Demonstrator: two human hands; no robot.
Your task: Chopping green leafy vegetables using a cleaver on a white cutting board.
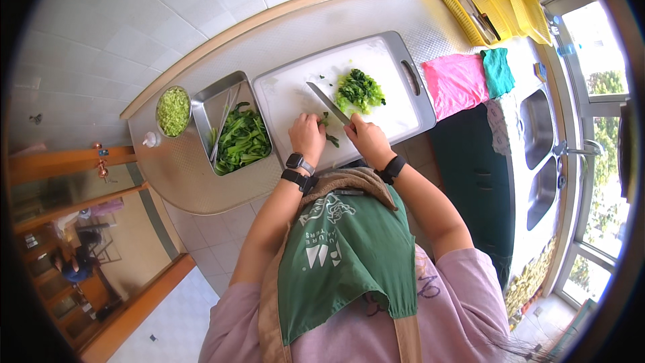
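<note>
My right hand [368, 137] grips the handle of a kitchen knife [326, 101], its blade pointing up and left over a white cutting board [287, 91] with a grey rim. Beside the knife, my left hand [307, 136] rests with bent fingers on a few leafy green pieces [330, 136]. A pile of chopped leafy greens [359, 92] lies on the board, right of the blade. Left of the board, a rectangular metal tray [204, 106] holds uncut leafy greens [242, 138] and a pair of metal tongs or chopsticks [223, 126]; which, I cannot tell.
A bowl of finely chopped pale green vegetable [174, 112] and a small white bottle [149, 139] stand at the left. Pink [456, 84] and green [498, 72] cloths lie right of the board. Yellow baskets [466, 7], one with knives, stand behind them, near a double sink [538, 131].
</note>
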